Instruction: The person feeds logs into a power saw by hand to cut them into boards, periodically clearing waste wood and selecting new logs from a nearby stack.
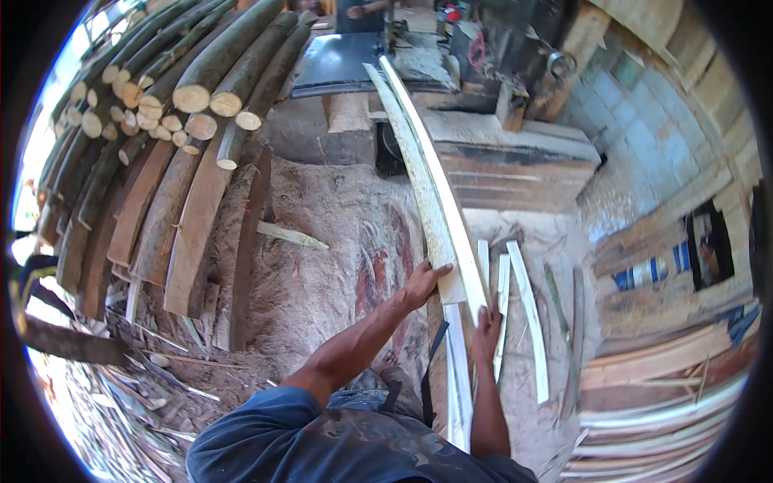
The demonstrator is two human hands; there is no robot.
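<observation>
Two long pieces of pale wood run side by side from my hands to the edge of a dark metal machine table (342, 60). The left one is a rough-faced wooden slab (425, 193); my left hand (425, 285) grips its left edge close to the near end, thumb on top. To its right lies a narrower, brighter wooden strip (452, 209). My right hand (485, 332) is closed around the near end of that strip, its fingers partly hidden. Below the slab's end, another pale strip (457, 378) stretches toward my body between my forearms.
A stack of round logs (233, 80) and thick slabs (193, 233) fills the left. Loose pale strips (527, 322) lie on the dusty floor at right, beyond them a pile of boards (660, 419). A wooden beam (507, 173) stands ahead. Someone's arm (366, 10) shows behind the machine.
</observation>
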